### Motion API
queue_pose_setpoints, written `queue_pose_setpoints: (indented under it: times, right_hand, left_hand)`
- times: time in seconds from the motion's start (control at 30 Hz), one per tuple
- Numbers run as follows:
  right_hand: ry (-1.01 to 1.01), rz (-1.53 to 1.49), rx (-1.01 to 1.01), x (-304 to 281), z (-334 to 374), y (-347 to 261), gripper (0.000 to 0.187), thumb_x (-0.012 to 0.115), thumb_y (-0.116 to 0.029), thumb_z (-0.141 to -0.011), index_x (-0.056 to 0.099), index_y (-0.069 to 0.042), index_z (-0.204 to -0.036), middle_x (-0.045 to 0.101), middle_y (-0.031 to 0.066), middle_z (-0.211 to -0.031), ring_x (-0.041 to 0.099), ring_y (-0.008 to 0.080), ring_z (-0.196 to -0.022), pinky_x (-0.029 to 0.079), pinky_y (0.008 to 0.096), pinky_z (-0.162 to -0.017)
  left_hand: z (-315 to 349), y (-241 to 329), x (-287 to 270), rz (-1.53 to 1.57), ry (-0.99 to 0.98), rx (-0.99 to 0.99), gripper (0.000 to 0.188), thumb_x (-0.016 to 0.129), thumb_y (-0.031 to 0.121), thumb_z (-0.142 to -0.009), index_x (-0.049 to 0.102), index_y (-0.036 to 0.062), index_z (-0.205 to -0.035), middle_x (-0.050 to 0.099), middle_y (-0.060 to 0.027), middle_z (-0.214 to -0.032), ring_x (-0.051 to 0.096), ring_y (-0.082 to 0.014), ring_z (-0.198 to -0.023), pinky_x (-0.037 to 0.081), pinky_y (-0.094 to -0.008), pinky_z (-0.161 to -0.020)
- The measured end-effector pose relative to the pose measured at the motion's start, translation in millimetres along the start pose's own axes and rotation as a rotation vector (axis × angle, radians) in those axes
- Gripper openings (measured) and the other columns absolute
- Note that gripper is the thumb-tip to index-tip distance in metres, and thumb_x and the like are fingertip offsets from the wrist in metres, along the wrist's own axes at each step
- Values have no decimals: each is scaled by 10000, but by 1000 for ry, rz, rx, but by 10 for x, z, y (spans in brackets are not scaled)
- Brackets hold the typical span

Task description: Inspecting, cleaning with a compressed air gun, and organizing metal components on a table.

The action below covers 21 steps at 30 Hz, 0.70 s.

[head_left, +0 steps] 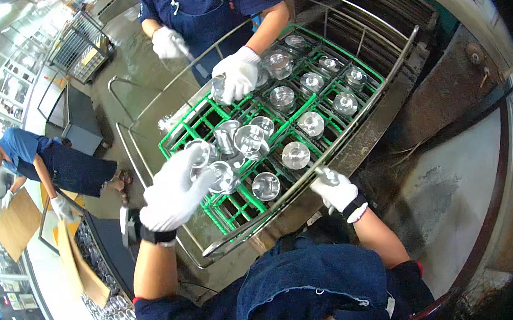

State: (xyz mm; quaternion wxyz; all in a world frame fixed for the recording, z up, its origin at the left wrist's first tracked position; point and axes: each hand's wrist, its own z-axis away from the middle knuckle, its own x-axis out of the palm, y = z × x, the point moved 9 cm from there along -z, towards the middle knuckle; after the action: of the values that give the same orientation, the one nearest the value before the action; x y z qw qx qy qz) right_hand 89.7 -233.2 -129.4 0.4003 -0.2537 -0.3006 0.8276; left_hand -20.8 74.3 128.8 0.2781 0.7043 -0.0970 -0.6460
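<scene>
Head view, and the left hand (175,193), white-gloved, was up at the near-left end of the rack. Just beyond its fingertips, to the right, sat a clear glass (226,179), much nearer to that hand than to the other! The fingers stood a little apart; whether they pinched any glass, you couldn't tell, nor which way that glass's long axis ran. Over by the near rail, the right hand (335,192) had its fingers curled at a small grey thing (327,176), its grip hard to make out.

Underneath, the surface: a green-coated wire rack (301,110) with dark cells, inside a metal-railed cart (413,34). Across it, a co-worker's gloved hand (239,74) was on another glass (219,89). Out to the left, a second worker (59,157) bent over cardboard (21,225), beside a grey, wet-looking floor (133,54).
</scene>
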Motion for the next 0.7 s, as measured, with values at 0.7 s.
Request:
queue_pose_setpoints:
  times: [0.7]
  right_hand:
    - [-390, 2, -251, 817, -334, -400, 240, 758, -163, -887, 632, -114, -1084, 600, -22, -721, 549, 75, -530, 436, 228, -466]
  left_hand:
    - [2076, -1072, 1723, 1160, 299, -304, 1119, 789, 165, -859, -26, 136, -1624, 312, -283, -1564, 429, -331, -1387, 362, -462, -1146]
